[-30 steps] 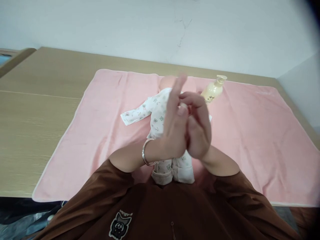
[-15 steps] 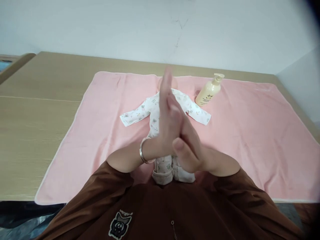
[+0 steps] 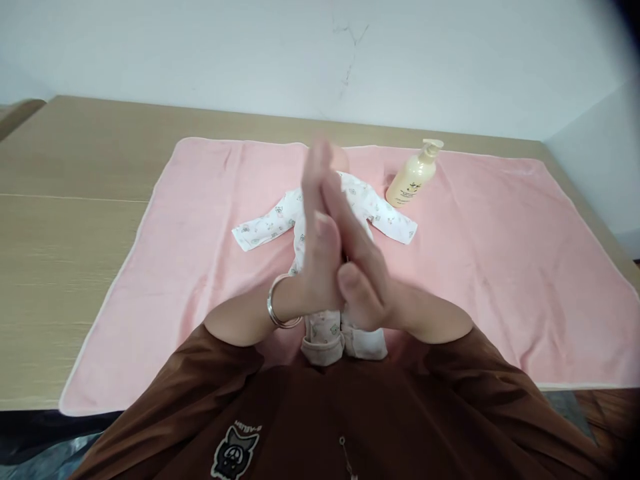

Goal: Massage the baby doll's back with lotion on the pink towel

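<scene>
Palm to palm, my left hand [image 3: 320, 257] and my right hand [image 3: 364, 283] are pressed together above the pink blanket, fingers stretched out and pointing away from me. A silver bangle [image 3: 274, 305] circles my left wrist. Beneath them lies a doll in a white patterned baby outfit [image 3: 357, 193], sleeves spread wide and cuffed legs toward me. Behind my fingertips shows part of its round pinkish head [image 3: 340, 159]; my hands hide most of the torso. To the right of the head stands a pale yellow pump bottle [image 3: 413, 179].
The pink blanket [image 3: 480, 267] covers much of the wooden table [image 3: 85, 233], with some folds. A white wall [image 3: 225, 53] with cracks rises behind the table's far edge. Another wall meets it at the right.
My hands stay together but have shifted slightly against each other, the left thumb now standing higher in view. The whole view has moved a little; doll and bottle rest where they were.
</scene>
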Demonstrator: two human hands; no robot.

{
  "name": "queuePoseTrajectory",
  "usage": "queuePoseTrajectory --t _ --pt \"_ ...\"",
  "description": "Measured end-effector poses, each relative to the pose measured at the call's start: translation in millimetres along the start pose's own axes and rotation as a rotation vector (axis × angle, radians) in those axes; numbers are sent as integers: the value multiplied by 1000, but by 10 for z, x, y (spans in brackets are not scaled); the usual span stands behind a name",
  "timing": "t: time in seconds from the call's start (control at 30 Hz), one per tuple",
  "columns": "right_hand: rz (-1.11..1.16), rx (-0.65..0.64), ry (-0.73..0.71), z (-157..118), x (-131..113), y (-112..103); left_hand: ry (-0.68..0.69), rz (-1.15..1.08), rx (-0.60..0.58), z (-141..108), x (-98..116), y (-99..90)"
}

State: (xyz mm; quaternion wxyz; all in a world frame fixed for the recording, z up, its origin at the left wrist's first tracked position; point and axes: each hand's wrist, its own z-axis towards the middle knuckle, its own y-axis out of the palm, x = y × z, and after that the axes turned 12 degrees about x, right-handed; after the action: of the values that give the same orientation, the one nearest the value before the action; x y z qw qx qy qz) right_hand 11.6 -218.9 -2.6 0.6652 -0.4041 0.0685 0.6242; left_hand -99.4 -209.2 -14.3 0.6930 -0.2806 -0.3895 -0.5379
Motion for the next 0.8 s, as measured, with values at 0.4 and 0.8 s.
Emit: queuePoseTrajectory --t 0.4,0.8 --pt "-410 -29 343 216 980 264 -253 134 368 860 -1218 -48" --pt "-706 -220 554 282 1426 256 -213 449 283 690 -1686 37"
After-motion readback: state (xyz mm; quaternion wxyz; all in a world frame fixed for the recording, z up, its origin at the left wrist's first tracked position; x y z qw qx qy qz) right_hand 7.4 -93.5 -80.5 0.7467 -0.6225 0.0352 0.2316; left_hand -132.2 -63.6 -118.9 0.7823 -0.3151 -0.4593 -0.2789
